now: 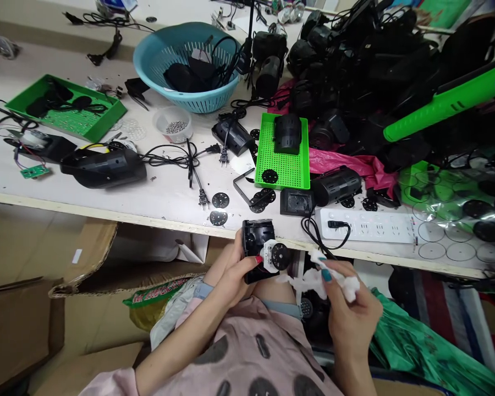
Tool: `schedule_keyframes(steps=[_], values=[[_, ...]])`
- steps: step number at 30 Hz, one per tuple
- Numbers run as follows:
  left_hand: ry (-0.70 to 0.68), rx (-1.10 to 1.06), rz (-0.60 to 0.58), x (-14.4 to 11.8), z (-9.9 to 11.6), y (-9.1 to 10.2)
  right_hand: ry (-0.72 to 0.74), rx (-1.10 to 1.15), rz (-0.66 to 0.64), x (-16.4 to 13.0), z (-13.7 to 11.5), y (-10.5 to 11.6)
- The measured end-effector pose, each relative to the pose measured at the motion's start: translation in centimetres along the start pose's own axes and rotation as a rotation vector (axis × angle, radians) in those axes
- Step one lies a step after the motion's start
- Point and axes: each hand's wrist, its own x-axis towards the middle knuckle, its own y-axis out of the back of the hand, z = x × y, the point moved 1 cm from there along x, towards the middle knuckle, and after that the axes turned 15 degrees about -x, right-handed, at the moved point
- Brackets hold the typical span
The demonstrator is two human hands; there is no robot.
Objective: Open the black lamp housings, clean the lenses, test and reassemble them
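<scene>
The black housing (258,247) sits below the table's front edge (107,212), over the person's lap, with nothing under it but cloth and the cardboard boxes (45,319) to the left; if the hold slackened it would likely drop there, and the small white part with a black perforated disc (277,256) on its right face looks as though it could be knocked askew by a hard push. The left hand (235,275) is closed around the housing from the left and below, its thumb lying across the lower front with the red nail just beside the disc, so the grip reads as firm but one-sided. To the right, the crumpled white wipe (313,280) hangs loose between the two hands, its left tail touching or nearly touching the housing's lower right corner; a trailing strand could, I judge, snag on the disc's holes. The right hand (350,313) has its fingers pinched together on the wipe's bunched end, thumb and forefinger clamped on the material. Above it, the white power strip (371,225) and its black cable (325,242) lie close to the table edge, near enough that a raised hand might catch the cable.
</scene>
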Motion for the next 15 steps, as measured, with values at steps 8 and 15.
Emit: schedule_keyframes(steps=[8,15], values=[[-0.181,0.006,0.022,-0.5,-1.3,-1.7,0.399,-0.136,-0.221,-3.1,-2.2,-2.5],[-0.264,0.058,0.085,-1.2,-1.8,-2.2,0.498,-0.298,-0.206,-2.9,-1.3,-3.3]])
